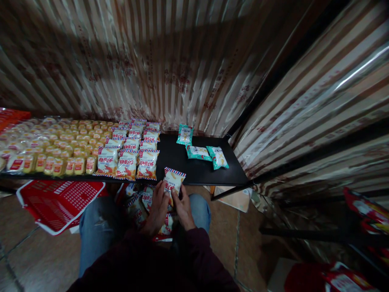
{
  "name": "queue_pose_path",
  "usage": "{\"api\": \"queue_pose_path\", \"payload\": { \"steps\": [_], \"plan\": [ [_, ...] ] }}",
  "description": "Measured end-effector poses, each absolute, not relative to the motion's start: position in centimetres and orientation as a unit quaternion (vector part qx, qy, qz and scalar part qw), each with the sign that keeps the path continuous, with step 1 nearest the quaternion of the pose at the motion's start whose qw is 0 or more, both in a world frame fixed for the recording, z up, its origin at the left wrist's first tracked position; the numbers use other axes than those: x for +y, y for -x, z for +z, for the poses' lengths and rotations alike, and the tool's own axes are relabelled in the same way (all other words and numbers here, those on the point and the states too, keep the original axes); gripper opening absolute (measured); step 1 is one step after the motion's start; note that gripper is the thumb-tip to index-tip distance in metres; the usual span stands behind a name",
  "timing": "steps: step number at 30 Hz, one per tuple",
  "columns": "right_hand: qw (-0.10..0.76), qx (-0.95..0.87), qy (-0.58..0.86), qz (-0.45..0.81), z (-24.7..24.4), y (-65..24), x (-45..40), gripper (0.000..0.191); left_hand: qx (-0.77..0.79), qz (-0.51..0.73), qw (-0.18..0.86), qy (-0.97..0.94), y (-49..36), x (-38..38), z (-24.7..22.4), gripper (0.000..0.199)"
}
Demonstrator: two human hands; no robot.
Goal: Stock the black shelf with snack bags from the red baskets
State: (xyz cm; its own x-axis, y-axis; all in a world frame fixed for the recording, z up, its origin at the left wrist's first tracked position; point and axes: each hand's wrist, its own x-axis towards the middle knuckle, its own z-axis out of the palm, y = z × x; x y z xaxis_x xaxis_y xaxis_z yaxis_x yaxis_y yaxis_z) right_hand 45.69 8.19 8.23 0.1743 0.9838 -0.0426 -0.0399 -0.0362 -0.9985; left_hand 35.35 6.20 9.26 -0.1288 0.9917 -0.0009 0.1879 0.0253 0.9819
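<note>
My left hand (159,205) and my right hand (183,206) hold one white snack bag (174,181) between them, at the front edge of the black shelf (172,156). Its top edge has blue and red stripes, and red lettering shows on its front. Matching bags (127,163) stand in rows on the shelf, left of my hands. Three teal snack packs, among them an upright one (185,134), are spread over the shelf's right part. More white bags (148,198) lie below the shelf between my knees, partly hidden by my hands and sleeves.
Small yellow wrapped cakes (79,164) fill the shelf's left part. A red basket (60,202) is on the floor at the left. Black metal bars (234,190) frame the right end, near striped sheeting (188,81). Red packets (367,207) are at the far right.
</note>
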Motion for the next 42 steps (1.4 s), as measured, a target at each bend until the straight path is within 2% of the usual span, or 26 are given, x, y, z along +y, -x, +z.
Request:
{"api": "queue_pose_path", "payload": {
  "steps": [4,8,14,21,29,35,42],
  "plan": [
    [0.554,-0.352,0.545,0.521,7.8,-45.9,8.6,0.059,0.591,0.455,0.374,-0.552,-35.3,6.5,9.1,0.046],
    [0.552,-0.348,0.548,0.524,7.8,-46.2,9.2,0.056,0.582,0.446,0.335,-0.592,-35.4,7.0,9.2,0.047],
    [0.55,-0.371,0.564,0.492,7.8,-46.5,10.6,0.049,0.577,0.439,0.324,-0.608,-35.6,8.0,9.6,0.046],
    [0.542,-0.389,0.576,0.471,7.0,-46.7,13.0,0.052,0.587,0.448,0.322,-0.592,-36.1,10.4,10.0,0.047],
    [0.542,-0.407,0.584,0.446,8.2,-46.7,16.3,0.047,0.602,0.453,0.291,-0.59,-36.3,14.2,9.7,0.049],
    [0.556,-0.399,0.572,0.452,8.4,-46.0,17.7,0.057,0.606,0.475,0.283,-0.572,-36.4,16.7,9.9,0.047],
    [0.543,-0.433,0.595,0.405,7.7,-45.9,19.6,0.057,0.629,0.463,0.266,-0.565,-36.9,19.2,9.9,0.049]
  ]
}}
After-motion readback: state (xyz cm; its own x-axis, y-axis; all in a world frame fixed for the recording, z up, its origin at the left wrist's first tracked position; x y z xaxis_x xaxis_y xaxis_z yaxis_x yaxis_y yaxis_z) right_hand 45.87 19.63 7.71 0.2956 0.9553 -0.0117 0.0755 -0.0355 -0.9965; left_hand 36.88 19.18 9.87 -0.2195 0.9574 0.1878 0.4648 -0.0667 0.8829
